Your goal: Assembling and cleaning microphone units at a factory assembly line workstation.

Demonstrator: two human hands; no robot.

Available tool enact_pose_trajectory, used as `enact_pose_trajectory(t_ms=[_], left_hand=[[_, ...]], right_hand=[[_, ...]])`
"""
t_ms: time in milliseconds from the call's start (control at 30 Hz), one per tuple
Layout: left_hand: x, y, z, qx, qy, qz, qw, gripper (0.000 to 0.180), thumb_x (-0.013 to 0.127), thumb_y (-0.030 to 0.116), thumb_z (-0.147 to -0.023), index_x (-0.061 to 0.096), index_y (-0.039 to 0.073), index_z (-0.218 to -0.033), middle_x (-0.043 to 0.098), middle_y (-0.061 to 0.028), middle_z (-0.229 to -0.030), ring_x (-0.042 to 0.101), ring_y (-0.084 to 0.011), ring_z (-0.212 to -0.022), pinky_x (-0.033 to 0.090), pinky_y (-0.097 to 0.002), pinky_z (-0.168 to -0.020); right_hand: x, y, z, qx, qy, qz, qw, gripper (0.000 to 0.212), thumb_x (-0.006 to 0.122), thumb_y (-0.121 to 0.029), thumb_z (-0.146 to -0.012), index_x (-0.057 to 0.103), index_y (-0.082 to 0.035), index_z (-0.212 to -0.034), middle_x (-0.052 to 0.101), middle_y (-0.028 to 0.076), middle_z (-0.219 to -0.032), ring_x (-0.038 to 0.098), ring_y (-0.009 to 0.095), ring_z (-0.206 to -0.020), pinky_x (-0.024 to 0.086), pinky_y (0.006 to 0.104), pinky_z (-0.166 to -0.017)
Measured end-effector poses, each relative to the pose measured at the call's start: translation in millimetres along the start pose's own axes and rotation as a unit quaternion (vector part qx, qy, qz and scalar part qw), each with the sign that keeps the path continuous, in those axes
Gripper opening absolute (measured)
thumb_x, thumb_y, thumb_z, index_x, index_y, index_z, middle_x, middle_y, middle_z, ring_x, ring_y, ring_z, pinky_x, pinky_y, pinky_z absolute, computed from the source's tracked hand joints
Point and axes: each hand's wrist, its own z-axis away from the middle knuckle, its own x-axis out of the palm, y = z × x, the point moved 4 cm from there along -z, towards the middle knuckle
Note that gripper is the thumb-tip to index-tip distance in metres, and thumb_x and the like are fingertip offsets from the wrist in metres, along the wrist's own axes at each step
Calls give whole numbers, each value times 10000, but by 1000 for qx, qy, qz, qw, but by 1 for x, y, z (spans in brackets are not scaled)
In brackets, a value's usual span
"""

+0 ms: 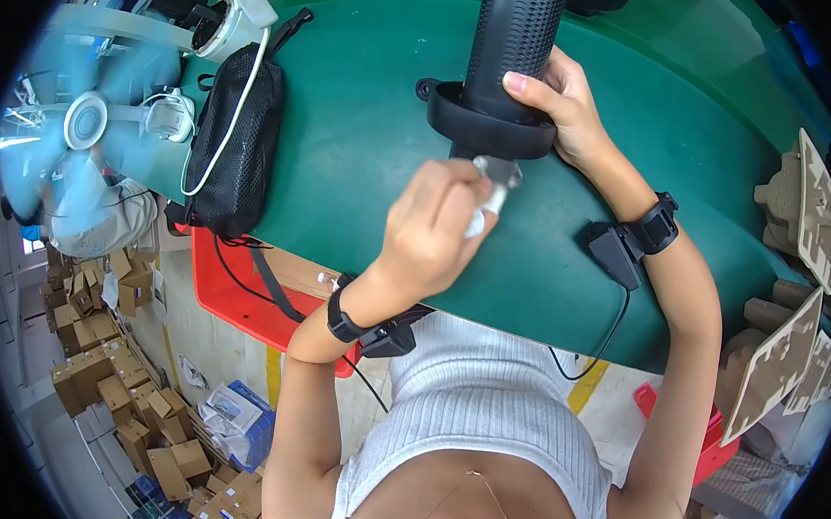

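Observation:
A black cylinder (513, 48) with a perforated wall stands out over the green table (356, 134), a wide black ring (488, 130) round its lower part. My right hand (573, 113) is closed round the cylinder just above the ring, thumb lying along its near side. Under the ring, my left hand (427, 227) pinches a small tool-like piece with a white shaft and a grey metal end (502, 173). That metal end is at the cylinder's narrow bottom; whether they touch I cannot tell. Motion blurs the left fingers, and its exact kind is unclear.
A blurred blue fan (86, 120) and a black mesh pouch (240, 147) with a white cable are at the left. Red plastic seats or bins (235, 297) lie below the table edge. Moulded cardboard trays (803, 209) stand at the right. Cardboard boxes (158, 415) cover the floor.

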Motion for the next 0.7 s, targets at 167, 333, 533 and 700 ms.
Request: enact_pose_trajectory(t_ms=[167, 333, 533, 700], left_hand=[[-12, -22, -4, -98, 21, -76, 992, 290, 697, -41, -629, 516, -6, -852, 542, -143, -845, 562, -304, -712, 464, -372, -601], [-24, -36, 4, -143, 34, -112, 983, 281, 706, -37, -630, 517, -7, -835, 553, -151, -830, 560, -306, -693, 462, -363, -596], [-17, 2, 3, -71, 10, -38, 997, 306, 735, -23, -599, 564, -3, -851, 576, -125, -863, 584, -283, -716, 482, -350, -601], [-2, -2, -3, -76, -5, -24, 997, 284, 711, -33, -612, 534, -10, -833, 557, -121, -839, 569, -294, -714, 470, -356, -611]], right_hand=[[-1, -1, -1, -17, -5, 3, 1000, 421, 717, -160, -761, 534, 15, -1097, 614, 58, -981, 583, 110, -886, 457, 259, -841], [0, -1, 0, -12, -16, 10, 1000, 431, 718, -161, -760, 532, 18, -1105, 613, 56, -985, 582, 108, -890, 457, 255, -838], [2, 0, 0, -11, -25, 11, 1000, 441, 720, -160, -758, 525, 21, -1111, 612, 57, -989, 581, 109, -898, 457, 256, -840], [0, -1, 1, -16, -15, 3, 1000, 451, 720, -154, -754, 521, 22, -1119, 611, 64, -990, 583, 118, -905, 456, 258, -847]])
